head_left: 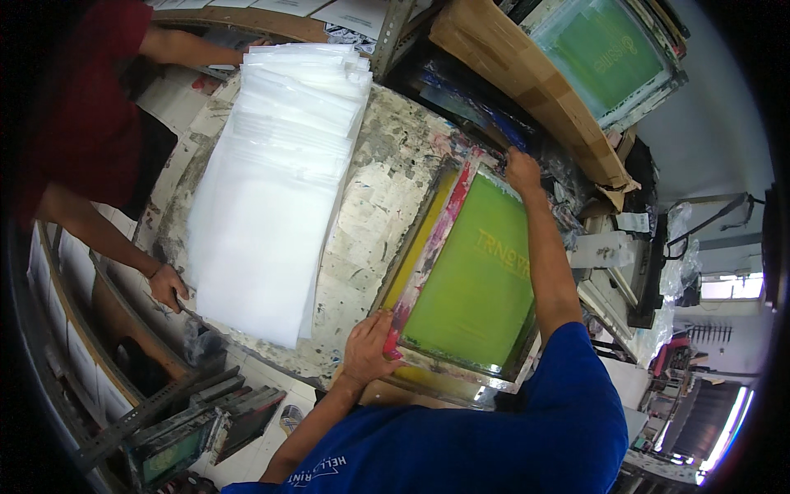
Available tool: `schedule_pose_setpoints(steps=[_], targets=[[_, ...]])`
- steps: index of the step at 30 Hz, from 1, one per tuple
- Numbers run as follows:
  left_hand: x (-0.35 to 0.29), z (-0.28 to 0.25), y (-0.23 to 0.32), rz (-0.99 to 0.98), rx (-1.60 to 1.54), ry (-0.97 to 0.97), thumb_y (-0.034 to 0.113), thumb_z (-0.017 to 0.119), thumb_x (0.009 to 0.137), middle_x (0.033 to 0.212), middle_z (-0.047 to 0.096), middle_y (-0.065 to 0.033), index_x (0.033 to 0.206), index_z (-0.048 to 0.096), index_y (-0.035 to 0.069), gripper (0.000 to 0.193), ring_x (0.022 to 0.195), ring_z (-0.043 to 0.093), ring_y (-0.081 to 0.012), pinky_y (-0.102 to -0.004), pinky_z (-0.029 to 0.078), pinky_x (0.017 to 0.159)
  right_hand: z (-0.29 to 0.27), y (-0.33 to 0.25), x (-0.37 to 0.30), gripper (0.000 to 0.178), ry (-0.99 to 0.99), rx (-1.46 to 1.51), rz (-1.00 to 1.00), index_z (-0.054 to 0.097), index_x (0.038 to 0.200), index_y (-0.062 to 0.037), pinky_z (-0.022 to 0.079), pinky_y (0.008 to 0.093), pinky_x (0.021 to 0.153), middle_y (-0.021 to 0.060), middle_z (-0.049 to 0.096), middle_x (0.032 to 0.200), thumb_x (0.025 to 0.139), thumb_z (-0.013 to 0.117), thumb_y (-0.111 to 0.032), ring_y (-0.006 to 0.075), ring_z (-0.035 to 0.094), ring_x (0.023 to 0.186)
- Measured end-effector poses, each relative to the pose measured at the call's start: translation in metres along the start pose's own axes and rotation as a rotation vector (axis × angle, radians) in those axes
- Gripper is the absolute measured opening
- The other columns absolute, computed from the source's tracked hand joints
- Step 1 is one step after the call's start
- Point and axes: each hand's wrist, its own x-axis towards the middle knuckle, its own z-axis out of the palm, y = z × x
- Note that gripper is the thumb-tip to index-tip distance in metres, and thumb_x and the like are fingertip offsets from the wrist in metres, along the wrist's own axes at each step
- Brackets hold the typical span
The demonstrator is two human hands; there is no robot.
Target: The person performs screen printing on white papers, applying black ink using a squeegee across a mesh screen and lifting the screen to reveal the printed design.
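Note:
A screen printing frame with green mesh and a pink-stained edge lies at an angle on the right part of a paint-spotted table. My left hand grips its near left corner, thumb along the pink edge. At the far right corner my right hand is closed on the frame's edge, its fingers partly hidden. Beneath it a second frame with yellow mesh sticks out on the left. Left of both frames, a fanned stack of translucent white plastic sleeves covers much of the table.
A co-worker in a maroon shirt stands at the left, one hand by the table's edge. A long cardboard box and another green screen frame stand beyond my right hand. More frames lean at lower left.

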Motion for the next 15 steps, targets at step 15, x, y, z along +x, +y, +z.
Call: schedule_pose_setpoints(steps=[15], targets=[[-0.003, -0.002, 0.003, -0.009, 0.003, -0.026, 0.027, 0.09, 0.052, 0.138, 0.055, -0.0204, 0.14, 0.045, -0.005, 0.104, 0.127, 0.051, -0.0371, -0.0464, 0.04, 0.105, 0.008, -0.044, 0.015, 0.038, -0.01, -0.059, 0.457, 0.071, 0.109, 0.0001, 0.055, 0.043, 0.089, 0.0203, 0.071, 0.111, 0.087, 0.052, -0.024, 0.0348, 0.07, 0.103]])
